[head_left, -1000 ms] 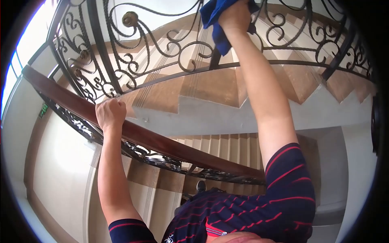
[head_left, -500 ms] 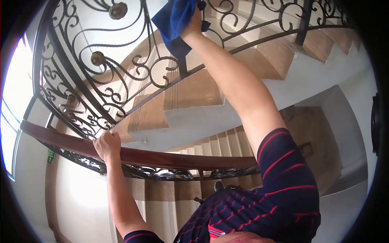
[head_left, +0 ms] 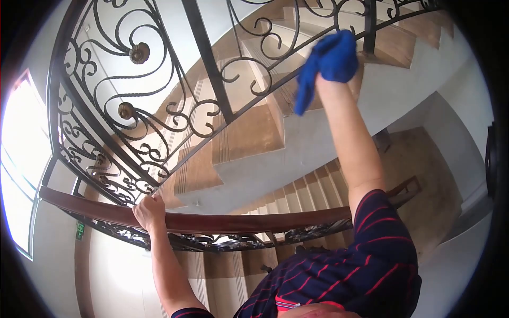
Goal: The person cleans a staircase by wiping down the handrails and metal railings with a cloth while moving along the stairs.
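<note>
My left hand (head_left: 150, 213) is closed over the dark red wooden handrail (head_left: 222, 222) on the near side. A blue cloth (head_left: 337, 55) is bunched around my right hand (head_left: 326, 84), and one end of it hangs down to the left. The cloth covers most of the fingers, and motion blurs it a little. It is in front of the lower bar of the black wrought-iron railing (head_left: 229, 114), close to an upright post (head_left: 370, 29). Whether cloth and metal touch, I cannot tell.
Beyond the railing, brown and cream stairs (head_left: 249, 138) rise to the right. More steps (head_left: 297, 193) lie far below, between handrail and staircase. Bronze-coloured rosettes (head_left: 139, 53) sit on the scrollwork. A bright window (head_left: 26, 164) and a green sign (head_left: 80, 230) are at the left.
My right hand has moved right and down with the blue cloth, away from the post it was at. My left hand remains on the handrail. The view has shifted slightly.
</note>
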The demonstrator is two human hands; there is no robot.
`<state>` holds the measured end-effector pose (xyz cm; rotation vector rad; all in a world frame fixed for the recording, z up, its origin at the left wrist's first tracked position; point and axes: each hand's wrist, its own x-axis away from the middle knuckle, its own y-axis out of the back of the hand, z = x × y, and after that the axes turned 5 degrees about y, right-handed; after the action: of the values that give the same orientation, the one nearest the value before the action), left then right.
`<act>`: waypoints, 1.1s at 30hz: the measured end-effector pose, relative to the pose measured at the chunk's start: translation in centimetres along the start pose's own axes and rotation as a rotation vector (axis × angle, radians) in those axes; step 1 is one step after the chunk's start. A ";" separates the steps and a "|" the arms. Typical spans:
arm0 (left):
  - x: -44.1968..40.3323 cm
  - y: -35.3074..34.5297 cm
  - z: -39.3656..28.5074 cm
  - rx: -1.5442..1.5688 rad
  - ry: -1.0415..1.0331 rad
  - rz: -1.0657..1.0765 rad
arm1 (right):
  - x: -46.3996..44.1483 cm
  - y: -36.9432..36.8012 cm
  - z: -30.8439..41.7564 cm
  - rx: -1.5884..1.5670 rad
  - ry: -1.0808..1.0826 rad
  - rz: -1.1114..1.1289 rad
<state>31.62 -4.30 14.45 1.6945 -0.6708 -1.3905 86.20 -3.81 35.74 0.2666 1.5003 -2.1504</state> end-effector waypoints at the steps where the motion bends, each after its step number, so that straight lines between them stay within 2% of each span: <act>1: 0.0 -0.1 0.0 0.000 -0.001 0.003 | -0.2 0.5 1.7 0.019 -0.035 -0.062; 2: 0.0 -0.2 0.0 0.002 -0.002 -0.001 | -0.2 0.3 2.9 0.038 -0.015 -0.190; 4: -0.1 -0.3 0.1 -0.003 -0.009 -0.001 | -4.7 3.4 0.5 0.096 0.050 -0.137; 6: -0.1 -0.1 0.1 -0.011 -0.021 -0.006 | -4.5 2.9 0.8 0.341 0.056 -0.143; 8: -0.1 -0.5 0.3 -0.011 -0.031 -0.027 | -4.4 1.9 0.1 0.113 -0.034 -0.243; 9: 0.1 -0.1 0.1 -0.017 -0.023 -0.006 | -4.0 1.7 0.0 0.102 -0.041 -0.236; 12: 0.1 -0.3 0.4 0.023 -0.034 -0.025 | -1.9 1.9 0.1 0.303 0.021 -0.194; 13: 0.0 -0.4 0.5 0.019 -0.037 -0.026 | -3.6 3.4 -1.7 0.188 0.021 -0.194; 15: -0.1 -0.4 0.5 0.020 -0.036 -0.015 | -5.6 4.8 -3.6 -0.032 -0.152 -0.151; 16: -0.1 -0.3 0.4 0.027 -0.029 -0.013 | -5.2 4.0 -3.4 0.135 -0.158 -0.195; 20: -0.3 -0.6 0.6 0.023 -0.006 0.001 | -7.5 3.5 -7.0 0.441 -0.126 -0.125; 22: -0.4 -0.7 0.5 0.004 0.009 0.031 | -2.7 0.4 -4.2 0.220 -0.245 -0.329; 25: -0.5 -0.7 0.5 -0.018 0.003 0.051 | 1.1 -0.1 -3.7 0.152 -0.382 -0.213; 26: -0.5 -0.7 0.5 -0.014 0.001 0.046 | 1.6 0.9 -4.4 0.212 -0.397 -0.104; 28: -0.6 -0.9 0.5 -0.013 -0.003 0.040 | 2.1 2.5 -4.4 0.011 -0.424 0.109; 29: -0.6 -1.0 0.6 -0.004 -0.009 0.022 | 2.1 3.1 -4.2 0.084 -0.415 0.102; 33: -0.2 -0.5 0.3 -0.031 -0.012 0.020 | 2.4 3.5 1.0 -0.119 -0.307 0.573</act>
<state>31.26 -3.92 14.14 1.6525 -0.6680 -1.3919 86.02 -6.31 32.25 0.2704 1.1895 -1.5621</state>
